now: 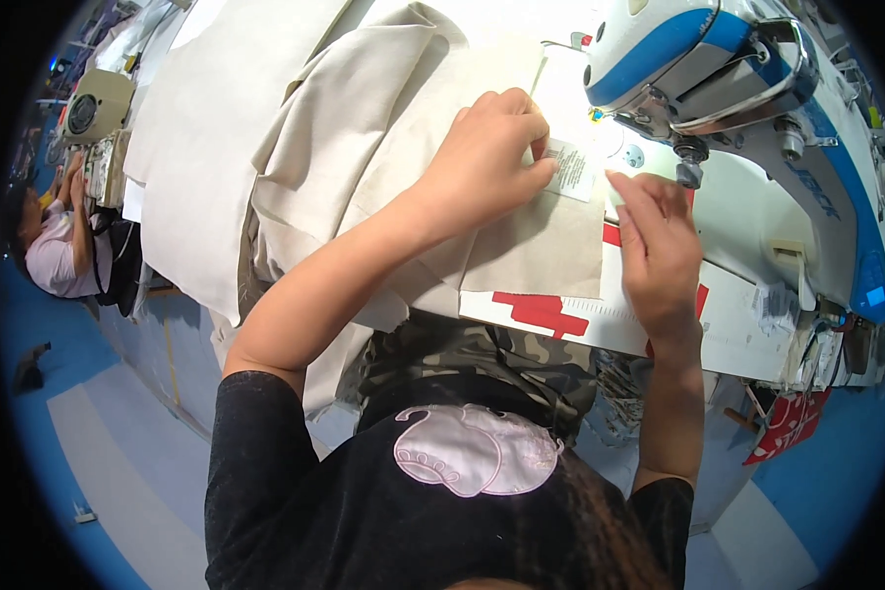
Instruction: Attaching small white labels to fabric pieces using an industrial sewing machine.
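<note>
A small white printed label (571,174) lies on a beige cloth panel (536,246), close to the needle area of a white and blue sewing machine (649,59). At the label's left edge, my left hand (496,147) is closed, thumb and forefinger pinching that edge against the cloth. My right hand (659,231) is just off the cloth's right edge, its thumb and forefinger drawn together. What sits between those right fingertips, if anything, is too small to make out.
More beige cloth (216,147) is piled and folded to the left, partly hanging over the table edge. Red tape (541,315) and a ruler scale mark the front of the white table. Far left, another person (63,241) sits by a machine. A red cloth (792,425) hangs at lower right.
</note>
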### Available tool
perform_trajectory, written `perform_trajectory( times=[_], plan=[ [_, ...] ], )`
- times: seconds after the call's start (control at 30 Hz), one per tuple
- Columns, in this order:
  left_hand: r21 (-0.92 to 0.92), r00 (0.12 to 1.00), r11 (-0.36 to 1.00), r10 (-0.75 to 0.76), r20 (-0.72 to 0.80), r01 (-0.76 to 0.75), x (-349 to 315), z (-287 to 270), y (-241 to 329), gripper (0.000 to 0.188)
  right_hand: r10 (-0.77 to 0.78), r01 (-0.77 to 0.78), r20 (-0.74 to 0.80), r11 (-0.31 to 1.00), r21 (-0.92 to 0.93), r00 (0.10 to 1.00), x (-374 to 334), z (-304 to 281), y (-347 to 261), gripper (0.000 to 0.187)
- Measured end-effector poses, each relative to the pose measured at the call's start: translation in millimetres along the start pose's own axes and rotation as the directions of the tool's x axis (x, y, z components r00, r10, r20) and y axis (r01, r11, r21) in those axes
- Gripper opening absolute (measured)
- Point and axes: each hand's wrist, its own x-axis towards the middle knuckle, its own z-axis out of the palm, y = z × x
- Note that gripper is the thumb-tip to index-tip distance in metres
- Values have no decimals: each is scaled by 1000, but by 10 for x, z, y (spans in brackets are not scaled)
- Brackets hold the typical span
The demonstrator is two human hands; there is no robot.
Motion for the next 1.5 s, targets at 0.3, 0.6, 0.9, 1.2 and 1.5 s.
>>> perform_trajectory(
  times=[0.3,0.6,0.9,1.2,1.5],
  plan=[
    [144,945,970,228,-236,-198,-58,40,20,33,-107,170,271,960,-221,957,97,-57,150,56],
    [67,910,910,402,102,-409,-142,25,-90,46,-188,206,234,977,-52,954,126,-10,363,48],
    [63,883,883,456,111,-464,-118,10,-90,43,-168,177,236,984,-16,957,98,-51,356,52],
    [117,878,876,446,175,-468,-120,16,-70,47,-175,192,239,980,-50,955,79,-59,305,47],
    [106,862,866,461,213,-489,-76,-22,-162,45,-164,180,221,982,-52,961,85,-39,286,40]
  ],
)
